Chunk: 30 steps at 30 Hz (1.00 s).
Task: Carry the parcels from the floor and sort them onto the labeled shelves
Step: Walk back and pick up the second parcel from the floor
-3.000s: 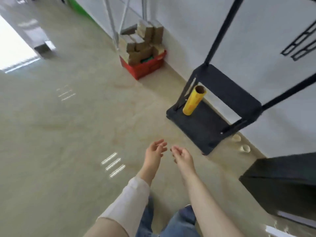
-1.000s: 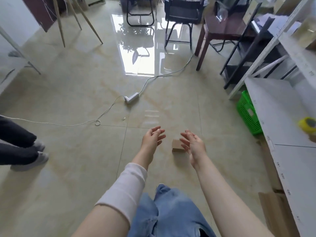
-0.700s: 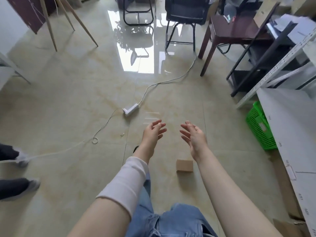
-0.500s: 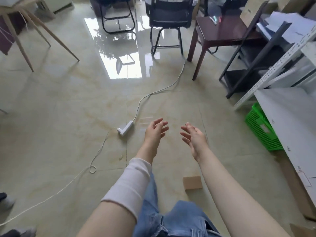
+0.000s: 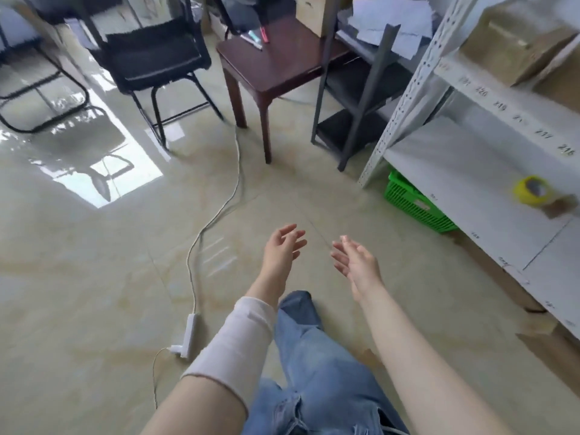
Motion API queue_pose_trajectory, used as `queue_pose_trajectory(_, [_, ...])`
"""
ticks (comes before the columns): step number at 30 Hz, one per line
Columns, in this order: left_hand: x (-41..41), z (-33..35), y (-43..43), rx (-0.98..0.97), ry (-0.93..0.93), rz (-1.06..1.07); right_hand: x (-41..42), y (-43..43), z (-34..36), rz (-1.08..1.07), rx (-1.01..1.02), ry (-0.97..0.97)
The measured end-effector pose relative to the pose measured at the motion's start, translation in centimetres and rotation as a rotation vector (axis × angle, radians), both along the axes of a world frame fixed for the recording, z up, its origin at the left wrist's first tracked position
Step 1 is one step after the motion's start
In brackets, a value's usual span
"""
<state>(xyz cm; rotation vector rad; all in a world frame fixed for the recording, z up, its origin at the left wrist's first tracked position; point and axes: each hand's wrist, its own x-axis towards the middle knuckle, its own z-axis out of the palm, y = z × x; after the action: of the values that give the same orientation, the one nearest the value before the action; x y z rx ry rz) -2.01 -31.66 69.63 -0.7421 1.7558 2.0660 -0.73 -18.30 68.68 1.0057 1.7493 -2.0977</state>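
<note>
My left hand and my right hand are held out in front of me over the tiled floor, palms facing each other, fingers spread, both holding nothing. The white shelf rack with number labels on its edges stands at the right. A taped brown parcel rests on its upper level. A yellow tape roll lies on the lower level. A sliver of brown cardboard shows on the floor between my right forearm and my leg.
A green basket sits under the rack. A power strip and its cable run across the floor ahead left. A dark wooden table, a black chair and a grey metal rack stand ahead.
My view has swung right and forward toward the white rack. The small brown box on the floor has slipped almost out of sight behind my arm and leg. Both hands stay spread and hold nothing.
</note>
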Motion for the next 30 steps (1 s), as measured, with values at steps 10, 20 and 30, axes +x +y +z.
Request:
queue_pose_trajectory(10, [-17.5,2.8,12.1,-0.004,0.07,-0.48,-13.0,9.3,2.9,-0.419,0.02,0.083])
queue_pose_trajectory(20, [-22.0,3.4,27.2,-0.002,0.09,-1.23,-12.3,17.0,3.6,-1.17,0.039,0.108])
queue_pose_trajectory(30, [-14.5,0.2,29.4,-0.02,-0.001,-1.919,-5.2,10.7,3.2,-1.921,-0.036,-0.017])
